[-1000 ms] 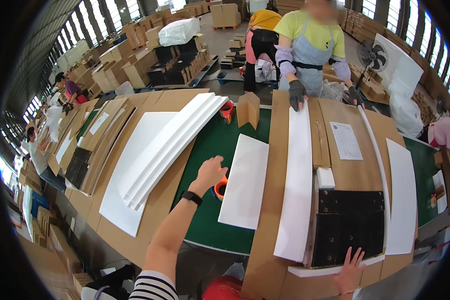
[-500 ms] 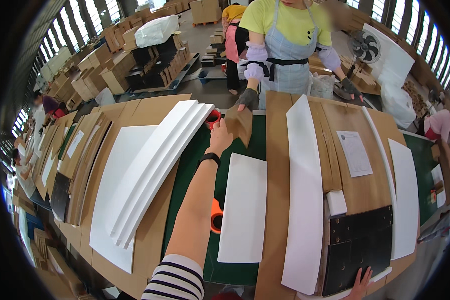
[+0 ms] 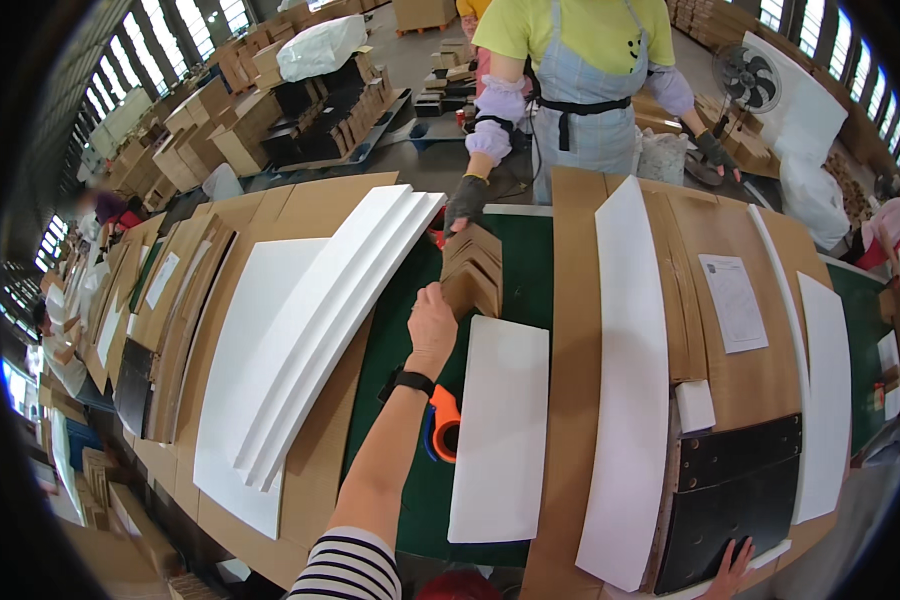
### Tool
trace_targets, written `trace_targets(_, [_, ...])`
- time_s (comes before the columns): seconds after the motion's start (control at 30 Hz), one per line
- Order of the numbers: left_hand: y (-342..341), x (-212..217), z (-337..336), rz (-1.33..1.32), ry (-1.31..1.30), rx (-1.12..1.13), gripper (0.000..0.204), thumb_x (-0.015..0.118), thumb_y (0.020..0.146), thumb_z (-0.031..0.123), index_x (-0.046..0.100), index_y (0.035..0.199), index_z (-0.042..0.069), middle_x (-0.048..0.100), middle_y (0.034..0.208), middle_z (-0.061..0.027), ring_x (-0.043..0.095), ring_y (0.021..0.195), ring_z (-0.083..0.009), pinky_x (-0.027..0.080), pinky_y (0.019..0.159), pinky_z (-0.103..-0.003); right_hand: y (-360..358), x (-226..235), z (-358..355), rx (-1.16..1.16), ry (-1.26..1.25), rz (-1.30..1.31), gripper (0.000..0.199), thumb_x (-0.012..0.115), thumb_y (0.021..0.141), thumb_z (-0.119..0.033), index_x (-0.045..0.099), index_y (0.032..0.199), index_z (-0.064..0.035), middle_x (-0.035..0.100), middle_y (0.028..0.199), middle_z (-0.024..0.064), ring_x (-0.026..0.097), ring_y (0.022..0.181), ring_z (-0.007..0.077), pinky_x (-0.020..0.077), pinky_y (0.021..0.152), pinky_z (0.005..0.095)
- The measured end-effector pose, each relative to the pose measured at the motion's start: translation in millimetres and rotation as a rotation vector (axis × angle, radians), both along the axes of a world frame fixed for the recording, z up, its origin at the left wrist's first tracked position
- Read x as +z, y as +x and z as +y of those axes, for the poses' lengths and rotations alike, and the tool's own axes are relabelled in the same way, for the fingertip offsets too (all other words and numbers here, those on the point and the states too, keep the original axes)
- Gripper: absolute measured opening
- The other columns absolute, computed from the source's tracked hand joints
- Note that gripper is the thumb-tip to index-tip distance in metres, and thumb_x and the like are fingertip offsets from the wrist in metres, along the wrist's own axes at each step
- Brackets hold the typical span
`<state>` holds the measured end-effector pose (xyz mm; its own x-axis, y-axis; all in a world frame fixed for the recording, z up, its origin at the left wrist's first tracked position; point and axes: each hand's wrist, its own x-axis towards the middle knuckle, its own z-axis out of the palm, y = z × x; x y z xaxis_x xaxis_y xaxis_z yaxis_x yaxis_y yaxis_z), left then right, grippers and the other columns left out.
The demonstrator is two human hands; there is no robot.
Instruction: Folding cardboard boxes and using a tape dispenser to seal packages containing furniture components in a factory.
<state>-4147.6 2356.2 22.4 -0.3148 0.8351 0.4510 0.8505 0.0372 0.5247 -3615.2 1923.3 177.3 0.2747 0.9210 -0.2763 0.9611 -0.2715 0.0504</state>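
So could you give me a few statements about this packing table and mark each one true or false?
1. The person's left hand is at the stack of folded cardboard pieces. True.
2. The orange tape dispenser lies on the green mat, beside the left forearm. True.
3. The left hand is holding the tape dispenser. False: the dispenser lies on the mat, back by the wrist.
4. The right hand rests at the near edge of the black panel. True.
5. The co-worker in the apron is not touching the cardboard stack. False: their gloved hand is on its far side.
6. The sheet of paper lies on the green mat. False: it lies on brown cardboard.
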Motion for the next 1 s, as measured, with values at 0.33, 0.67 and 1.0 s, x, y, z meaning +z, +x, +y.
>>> trace_targets(0.33, [-10.0, 9.7, -38.3, -0.100, 0.136, 0.022, 0.019, 0.066, 0.086, 0.013, 0.053, 0.098, 0.005, 0.062, 0.087, -0.0145, 0.064, 0.077, -0.0343, 0.052, 0.068, -0.044, 4.7, -4.8, 2.8, -0.024, -0.106, -0.081, 0.100, 0.061, 0.068, -0.002, 0.020, 0.159, -0.0163, 0.012, 0.163, 0.0217, 0.015, 0.149, 0.0445, 0.0212, 0.115, 0.0622])
trace_targets(0.67, [-33.2, 71.2, -254.8, -0.091, 0.089, 0.064, 0.025, 0.067, 0.081, 0.003, 0.045, 0.091, 0.005, 0.046, 0.079, -0.0131, 0.054, 0.060, -0.0338, 0.045, 0.053, -0.042, 34.8, -41.9, -23.3, -0.022, 0.009, -0.104, 0.121, 0.083, 0.060, -0.028, 0.015, 0.159, -0.0135, 0.006, 0.165, 0.0184, 0.007, 0.151, 0.0428, 0.0162, 0.108, 0.0748])
trace_targets(1.0, [38.8, 2.1, -445.9, 0.151, -0.318, -0.005, 0.030, 0.071, 0.079, 0.016, 0.047, 0.092, 0.002, 0.051, 0.095, -0.0193, 0.060, 0.080, -0.0393, 0.052, 0.063, -0.048, 25.7, -29.1, -19.6, 0.002, 0.020, -0.113, 0.133, 0.091, 0.052, -0.025, 0.014, 0.159, -0.0182, 0.002, 0.165, 0.0174, 0.008, 0.151, 0.0420, 0.0280, 0.104, 0.0750])
